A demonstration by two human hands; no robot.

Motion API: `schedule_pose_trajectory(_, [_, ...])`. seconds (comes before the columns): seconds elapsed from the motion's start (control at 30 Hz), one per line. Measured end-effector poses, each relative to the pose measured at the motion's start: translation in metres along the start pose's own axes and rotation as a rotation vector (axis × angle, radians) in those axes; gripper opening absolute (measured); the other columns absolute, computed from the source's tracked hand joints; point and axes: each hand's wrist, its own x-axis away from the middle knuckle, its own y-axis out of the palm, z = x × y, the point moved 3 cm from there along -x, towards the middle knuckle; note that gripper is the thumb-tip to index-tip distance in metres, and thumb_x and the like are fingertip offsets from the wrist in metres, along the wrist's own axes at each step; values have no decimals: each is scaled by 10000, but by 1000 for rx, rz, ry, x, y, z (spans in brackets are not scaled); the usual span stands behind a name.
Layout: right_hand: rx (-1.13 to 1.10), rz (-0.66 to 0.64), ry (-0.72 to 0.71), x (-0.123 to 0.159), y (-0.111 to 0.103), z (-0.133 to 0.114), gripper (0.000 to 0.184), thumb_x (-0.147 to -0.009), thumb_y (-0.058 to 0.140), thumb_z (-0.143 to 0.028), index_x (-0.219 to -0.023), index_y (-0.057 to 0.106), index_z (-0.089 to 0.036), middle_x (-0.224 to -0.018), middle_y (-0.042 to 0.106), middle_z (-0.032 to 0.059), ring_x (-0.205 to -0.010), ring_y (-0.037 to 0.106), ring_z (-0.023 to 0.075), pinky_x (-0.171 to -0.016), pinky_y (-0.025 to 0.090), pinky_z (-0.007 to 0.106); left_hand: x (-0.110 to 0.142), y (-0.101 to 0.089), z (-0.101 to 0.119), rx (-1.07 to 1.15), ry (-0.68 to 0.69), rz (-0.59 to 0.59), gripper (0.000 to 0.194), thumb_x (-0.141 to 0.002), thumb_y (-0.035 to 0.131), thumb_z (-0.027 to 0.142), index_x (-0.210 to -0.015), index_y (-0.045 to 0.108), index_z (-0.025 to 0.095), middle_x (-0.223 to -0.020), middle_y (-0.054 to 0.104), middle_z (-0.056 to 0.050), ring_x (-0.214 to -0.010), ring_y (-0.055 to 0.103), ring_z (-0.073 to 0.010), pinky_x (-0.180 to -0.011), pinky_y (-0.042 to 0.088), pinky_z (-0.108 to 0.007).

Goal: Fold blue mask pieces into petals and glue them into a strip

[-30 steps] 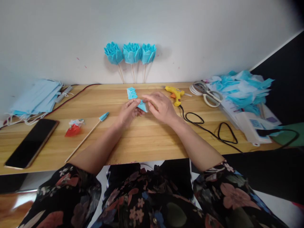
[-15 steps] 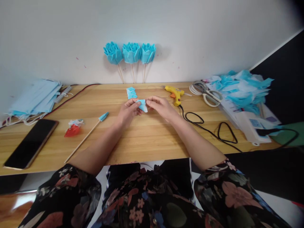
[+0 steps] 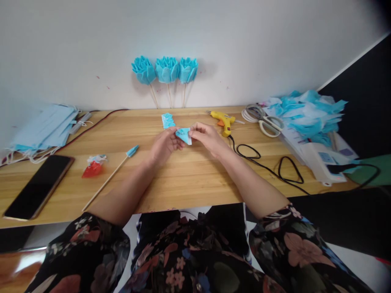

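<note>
Between my hands, above the middle of the table, is a small piece of blue and white mask fabric (image 3: 184, 134), partly folded. My left hand (image 3: 166, 144) pinches its left edge, with the other fingers curled below. The thumb and fingers of my right hand (image 3: 206, 137) grip its right side. Just behind lies a small pile of cut blue pieces (image 3: 168, 120). To the left rests a thin wooden stick (image 3: 105, 182) with a blue fabric tip (image 3: 132, 151).
Three blue fabric flowers (image 3: 167, 70) on sticks lean against the wall. A yellow glue gun (image 3: 224, 121), scissors (image 3: 270, 125) and fabric scraps (image 3: 308, 114) lie right, with a black cord (image 3: 249, 151). Left are face masks (image 3: 44, 126), a phone (image 3: 38, 187) and a red plastic packet (image 3: 93, 167).
The fabric piece has been spread wider and turned between my fingers. My right fingers have shifted onto its right side. The camera view has moved slightly.
</note>
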Motion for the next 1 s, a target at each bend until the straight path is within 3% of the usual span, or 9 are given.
schedule_pose_trajectory(0.33, [1,12,1,1,-1,0,158,-744,678,-347,-734,581,-223,-701,563,-37,-695,524,131,-721,457,301,1,-3,-1,-47,50,22,274,-782,821,350,-834,627,164,-683,670,-1,-597,620,-100,-595,471,-228])
schedule_pose_trajectory(0.73, [-12,-26,26,2,2,-1,193,-732,696,-375,-735,576,-223,-709,574,-36,-699,532,129,-724,472,297,0,-7,-1,-190,105,108,263,-830,780,352,-722,628,167,-595,616,21,-495,524,-64,-514,394,-203])
schedule_pose_trajectory(1.0, [-5,-3,23,1,1,-2,191,-744,675,-382,-726,572,-222,-684,576,-40,-675,523,127,-709,460,296,1,-3,0,-150,102,83,290,-838,766,388,-726,604,174,-623,613,18,-518,522,-71,-525,396,-211])
